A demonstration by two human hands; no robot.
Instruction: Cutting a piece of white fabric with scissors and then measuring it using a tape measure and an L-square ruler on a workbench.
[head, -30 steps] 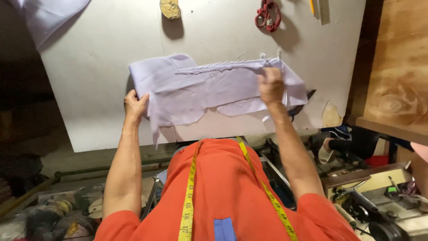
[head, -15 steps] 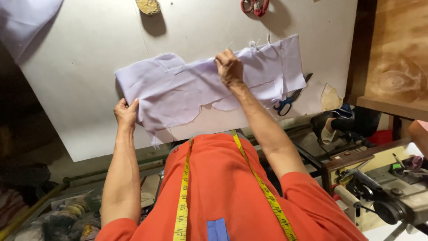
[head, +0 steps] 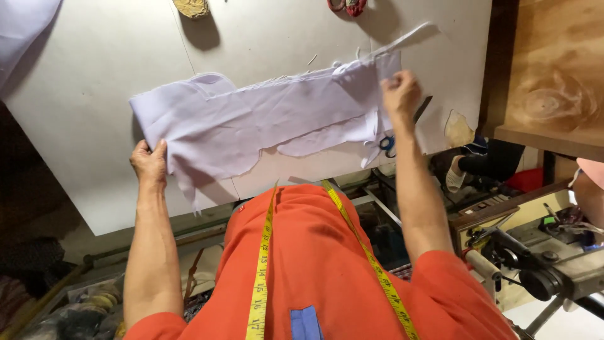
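A pale lavender piece of fabric (head: 264, 123) with ragged cut edges lies spread across the white table (head: 94, 94). My left hand (head: 150, 162) grips its near left corner, thumb on top. Over at the cloth's right edge, my right hand (head: 401, 94) has its fingers curled and pinched on the material. Blue-handled scissors (head: 387, 143) lie partly under the cloth, just below my right wrist. A yellow tape measure (head: 261, 277) hangs over my orange shirt.
A tan round object (head: 190, 6) and a red object (head: 347, 5) sit at the table's far edge. More pale cloth (head: 25, 25) lies at the top left. A wooden board (head: 553, 69) stands to the right, with a dark machine (head: 528, 264) below it.
My right hand slid from the middle of the fabric out to its right edge, pulling the cloth flatter and longer. My left hand kept its hold on the left corner.
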